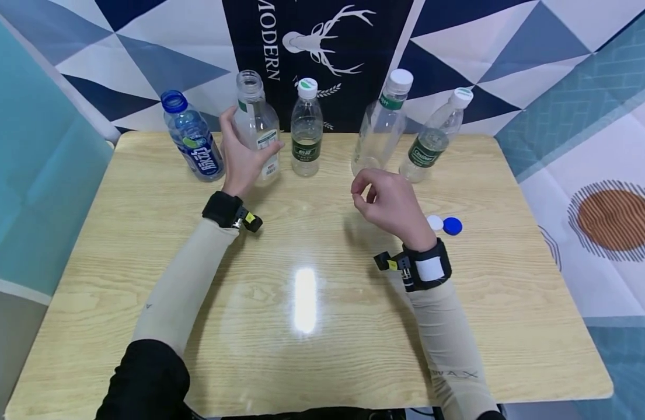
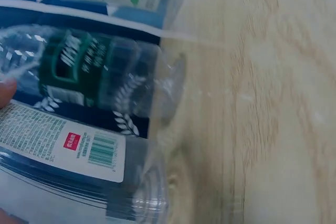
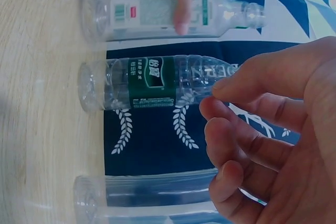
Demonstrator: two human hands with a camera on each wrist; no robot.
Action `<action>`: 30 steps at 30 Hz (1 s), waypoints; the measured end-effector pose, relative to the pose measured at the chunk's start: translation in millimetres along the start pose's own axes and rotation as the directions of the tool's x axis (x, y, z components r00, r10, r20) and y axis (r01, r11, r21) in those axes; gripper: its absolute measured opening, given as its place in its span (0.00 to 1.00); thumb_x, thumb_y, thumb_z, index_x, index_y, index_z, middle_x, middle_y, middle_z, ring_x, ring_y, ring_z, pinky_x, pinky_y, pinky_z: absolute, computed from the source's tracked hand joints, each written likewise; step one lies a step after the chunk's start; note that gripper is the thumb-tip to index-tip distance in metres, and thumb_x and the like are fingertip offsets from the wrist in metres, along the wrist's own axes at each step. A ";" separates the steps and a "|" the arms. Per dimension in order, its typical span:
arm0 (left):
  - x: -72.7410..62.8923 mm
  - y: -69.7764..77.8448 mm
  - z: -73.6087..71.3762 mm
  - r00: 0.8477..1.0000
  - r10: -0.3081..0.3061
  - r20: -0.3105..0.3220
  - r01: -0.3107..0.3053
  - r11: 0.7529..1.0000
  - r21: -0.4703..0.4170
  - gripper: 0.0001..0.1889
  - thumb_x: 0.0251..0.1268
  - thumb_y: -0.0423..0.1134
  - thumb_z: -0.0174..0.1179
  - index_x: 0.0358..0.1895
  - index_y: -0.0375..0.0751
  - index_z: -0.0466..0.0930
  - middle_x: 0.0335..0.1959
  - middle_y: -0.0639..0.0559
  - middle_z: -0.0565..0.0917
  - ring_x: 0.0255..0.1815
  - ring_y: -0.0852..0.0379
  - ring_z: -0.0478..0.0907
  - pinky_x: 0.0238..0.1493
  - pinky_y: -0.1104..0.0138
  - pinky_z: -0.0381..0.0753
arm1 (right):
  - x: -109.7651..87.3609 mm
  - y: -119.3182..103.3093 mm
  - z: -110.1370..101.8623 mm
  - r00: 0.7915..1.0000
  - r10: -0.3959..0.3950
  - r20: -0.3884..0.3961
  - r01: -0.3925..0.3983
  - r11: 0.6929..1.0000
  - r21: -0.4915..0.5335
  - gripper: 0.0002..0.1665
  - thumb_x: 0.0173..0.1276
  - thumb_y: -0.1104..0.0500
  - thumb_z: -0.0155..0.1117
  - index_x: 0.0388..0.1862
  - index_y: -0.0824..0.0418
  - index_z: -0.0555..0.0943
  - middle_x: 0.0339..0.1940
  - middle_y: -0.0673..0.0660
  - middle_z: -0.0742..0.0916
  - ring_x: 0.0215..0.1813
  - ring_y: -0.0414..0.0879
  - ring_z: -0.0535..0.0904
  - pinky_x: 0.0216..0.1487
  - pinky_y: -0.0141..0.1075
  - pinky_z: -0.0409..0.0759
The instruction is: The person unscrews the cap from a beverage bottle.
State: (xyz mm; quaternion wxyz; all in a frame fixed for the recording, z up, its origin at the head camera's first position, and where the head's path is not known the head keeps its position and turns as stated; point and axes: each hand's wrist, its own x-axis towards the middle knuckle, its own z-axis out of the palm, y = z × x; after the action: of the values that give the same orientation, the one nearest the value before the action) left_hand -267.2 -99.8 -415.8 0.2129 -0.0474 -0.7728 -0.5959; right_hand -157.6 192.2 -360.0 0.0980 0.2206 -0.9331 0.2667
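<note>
My left hand (image 1: 246, 160) grips a large clear bottle (image 1: 258, 119), which stands uncapped at the back of the table. Its white label (image 2: 63, 140) with a barcode shows in the left wrist view, where only bits of my fingers appear at the left edge. My right hand (image 1: 387, 198) hovers before the tall square bottle (image 1: 377, 131), fingers loosely curled and thumb tip close to the index fingertip. Nothing shows between them in the right wrist view. Near that hand, a white cap (image 1: 435, 222) and a blue cap (image 1: 452, 226) lie on the table.
An uncapped blue bottle (image 1: 196, 140) stands left of my left hand. A small green-labelled bottle (image 1: 306, 131) with a white cap stands mid-row; a similar bottle (image 1: 432, 140) is at the right. Behind the wooden table (image 1: 248, 350) hangs a patterned cloth (image 1: 180, 41).
</note>
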 end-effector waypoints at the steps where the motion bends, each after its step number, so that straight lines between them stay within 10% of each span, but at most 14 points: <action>1: 1.7 -2.6 0.9 1.000 -0.009 -0.011 0.009 1.000 0.002 0.52 0.47 0.44 0.82 0.74 0.48 0.56 0.73 0.50 0.72 0.70 0.60 0.71 0.69 0.66 0.70 | 0.0 -0.4 0.2 1.000 0.000 0.002 0.000 1.000 0.000 0.03 0.63 0.64 0.67 0.35 0.58 0.85 0.31 0.52 0.89 0.28 0.44 0.82 0.32 0.37 0.76; 20: 8.8 -21.4 6.5 0.998 -0.040 -0.043 0.038 0.998 -0.051 0.58 0.48 0.46 0.81 0.79 0.49 0.48 0.77 0.50 0.67 0.73 0.57 0.69 0.72 0.63 0.68 | -0.1 -1.4 3.6 0.999 0.012 0.031 -0.012 1.000 0.003 0.03 0.64 0.64 0.66 0.35 0.57 0.84 0.32 0.52 0.88 0.28 0.45 0.81 0.32 0.38 0.77; 30: -1.2 -4.2 -2.4 0.998 0.018 -0.059 -0.016 1.000 0.019 0.70 0.45 0.50 0.83 0.84 0.48 0.37 0.84 0.45 0.54 0.83 0.62 0.53 0.81 0.69 0.53 | -0.1 -3.8 2.6 0.999 0.017 0.039 -0.017 1.000 -0.003 0.03 0.64 0.64 0.66 0.36 0.57 0.84 0.33 0.52 0.88 0.29 0.45 0.81 0.32 0.38 0.77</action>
State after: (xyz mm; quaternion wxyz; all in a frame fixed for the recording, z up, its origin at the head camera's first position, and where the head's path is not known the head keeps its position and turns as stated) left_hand -266.9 -103.0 -419.6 0.2413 -0.0343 -0.7714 -0.5879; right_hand -156.0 187.9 -360.6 0.0777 0.2178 -0.9369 0.2620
